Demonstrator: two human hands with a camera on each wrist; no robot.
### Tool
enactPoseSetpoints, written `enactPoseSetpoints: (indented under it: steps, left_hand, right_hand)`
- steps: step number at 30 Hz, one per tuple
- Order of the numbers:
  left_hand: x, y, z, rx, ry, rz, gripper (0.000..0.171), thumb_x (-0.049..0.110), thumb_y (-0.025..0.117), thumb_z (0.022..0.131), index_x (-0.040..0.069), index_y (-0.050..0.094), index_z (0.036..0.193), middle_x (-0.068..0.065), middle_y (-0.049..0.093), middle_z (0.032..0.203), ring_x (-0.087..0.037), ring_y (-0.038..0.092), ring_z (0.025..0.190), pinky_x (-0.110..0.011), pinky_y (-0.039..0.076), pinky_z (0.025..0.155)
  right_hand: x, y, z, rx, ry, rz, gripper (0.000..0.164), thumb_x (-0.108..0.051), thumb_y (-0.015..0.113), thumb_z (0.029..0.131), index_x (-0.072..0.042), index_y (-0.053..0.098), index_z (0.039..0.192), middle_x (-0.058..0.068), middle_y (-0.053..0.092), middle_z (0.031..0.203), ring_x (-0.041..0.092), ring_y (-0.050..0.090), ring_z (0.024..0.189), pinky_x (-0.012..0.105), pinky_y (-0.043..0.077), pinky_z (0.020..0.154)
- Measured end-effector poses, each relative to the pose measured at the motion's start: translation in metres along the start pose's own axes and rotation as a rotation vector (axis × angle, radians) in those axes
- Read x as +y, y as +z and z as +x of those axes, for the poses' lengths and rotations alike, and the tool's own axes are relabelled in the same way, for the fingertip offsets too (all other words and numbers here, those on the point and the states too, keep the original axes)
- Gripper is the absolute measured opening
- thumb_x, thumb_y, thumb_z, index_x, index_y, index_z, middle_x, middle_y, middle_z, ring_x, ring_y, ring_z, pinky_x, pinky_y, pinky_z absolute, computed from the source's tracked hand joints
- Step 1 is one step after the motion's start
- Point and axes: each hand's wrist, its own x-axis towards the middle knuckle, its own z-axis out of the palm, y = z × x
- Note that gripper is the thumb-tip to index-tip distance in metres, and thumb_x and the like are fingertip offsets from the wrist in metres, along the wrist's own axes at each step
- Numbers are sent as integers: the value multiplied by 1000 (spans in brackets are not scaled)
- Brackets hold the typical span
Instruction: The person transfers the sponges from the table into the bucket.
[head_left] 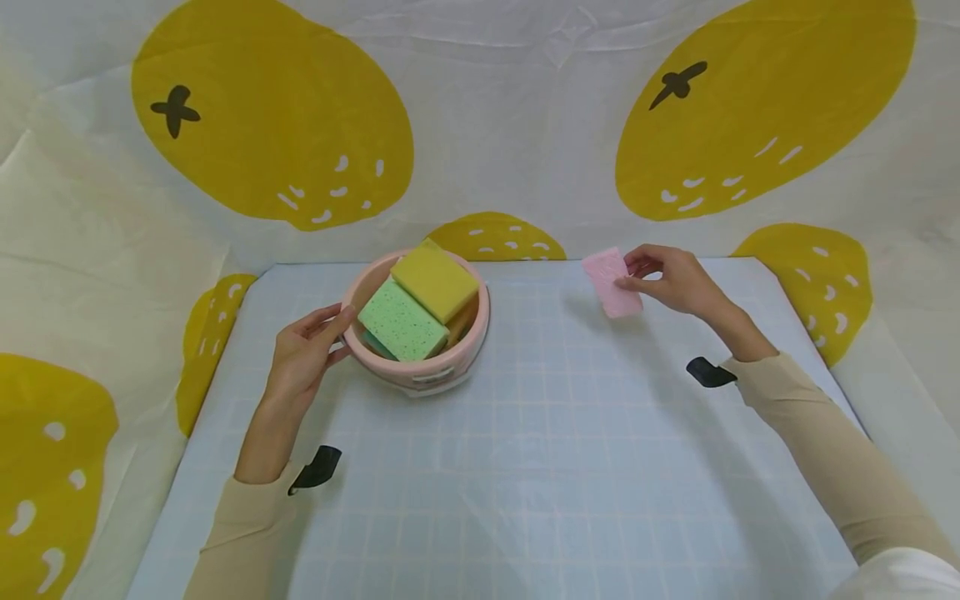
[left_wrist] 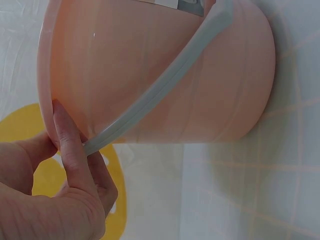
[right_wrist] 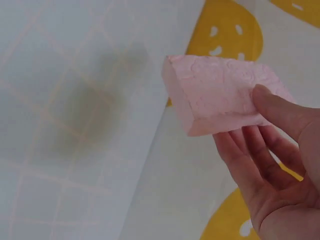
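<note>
A pink bucket (head_left: pixel 480 337) stands toward the back left of the table, its pale handle (left_wrist: pixel 150 95) hanging down along the side. Inside it lie a yellow sponge (head_left: pixel 435 279) and a speckled green sponge (head_left: pixel 403 321), with more sponges partly hidden beneath. My left hand (head_left: pixel 300 354) pinches the bucket's rim at its left side, thumb and fingers on either side of the wall. Over the back right of the table, my right hand (head_left: pixel 671 279) holds a pink sponge (head_left: pixel 611 283) by its right edge. In the right wrist view this pink sponge (right_wrist: pixel 220 92) is raised above the table, thumb on top and fingers below.
A light blue checked cloth (head_left: pixel 525 467) covers the table. White fabric with yellow lemon prints (head_left: pixel 277 108) hangs behind and at both sides, meeting the table's edges. A black strap end (head_left: pixel 710 372) sticks out from the right sleeve, another (head_left: pixel 317 469) from the left.
</note>
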Motion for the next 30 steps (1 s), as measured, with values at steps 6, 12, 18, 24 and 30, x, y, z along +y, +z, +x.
enactPoseSetpoints:
  steps: [6, 12, 18, 24, 30]
  left_hand:
    - [0, -1, 0, -20, 21, -54, 67, 39, 78, 91, 5, 56, 145, 3, 65, 111, -9, 63, 95, -17, 59, 75]
    - [0, -1, 1, -11, 5, -36, 69, 42, 79, 90, 6, 57, 145, 2, 64, 113, -9, 63, 98, -17, 58, 76]
    - [0, 0, 2, -15, 9, -40, 70, 42, 79, 89, 6, 57, 145, 1, 64, 114, -11, 62, 99, -17, 58, 77]
    - [-1, -1, 2, -18, 4, -45, 71, 42, 80, 89, 6, 56, 145, 2, 64, 111, -10, 62, 98, -17, 58, 76]
    - [-1, -1, 3, -12, 0, -41, 70, 42, 79, 89, 6, 56, 145, 2, 65, 112, -10, 62, 98, -17, 58, 76]
  right_hand:
    - [-17, -2, 3, -18, 4, 26, 39, -22, 78, 95, 1, 66, 124, 17, 69, 113, 30, 62, 103, 7, 43, 78]
    - [-36, -2, 4, -35, 2, 68, 40, -23, 78, 94, 0, 66, 124, 15, 69, 112, 28, 62, 102, 8, 45, 79]
    - [-49, 0, 7, -28, -17, 100, 38, -23, 79, 94, -2, 67, 123, 13, 69, 111, 25, 62, 100, 12, 47, 80]
    - [-66, 5, 10, -41, -56, 168, 36, -19, 79, 93, -2, 67, 122, 13, 69, 109, 24, 63, 97, 13, 49, 79]
    - [-84, 10, 14, -61, -96, 226, 34, -17, 81, 92, -2, 68, 120, 11, 69, 107, 22, 63, 95, 16, 51, 81]
